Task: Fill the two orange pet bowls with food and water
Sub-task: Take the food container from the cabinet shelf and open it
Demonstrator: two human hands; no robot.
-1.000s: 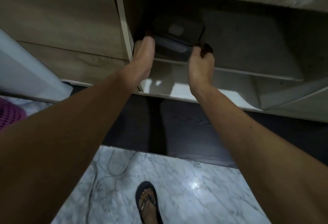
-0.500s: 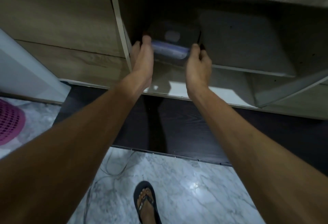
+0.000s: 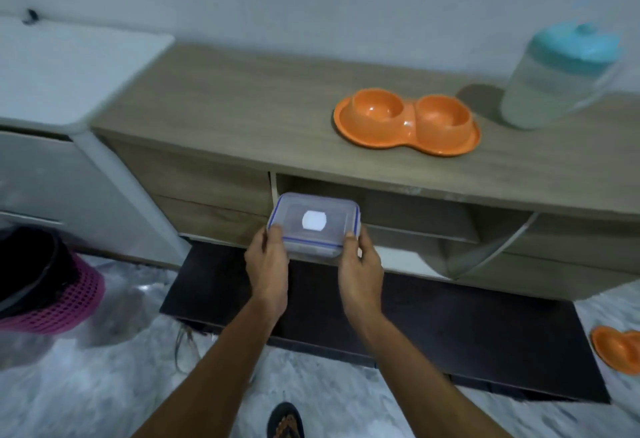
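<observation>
Two bare hands at frame centre, left hand (image 3: 268, 261) and right hand (image 3: 360, 264), each curled shut on a near corner of a clear rectangular plastic container with a blue-seamed lid (image 3: 314, 224), thumbs on the lid, contents not discernible. Held lidded and level just in front of the open shelf of a long wood-grain cabinet (image 3: 242, 118). Up on the cabinet top, right of centre: an orange plastic double pet bowl (image 3: 407, 122), both cups empty, near a blurred clear jug with a teal lid (image 3: 557, 80) in the upper right.
</observation>
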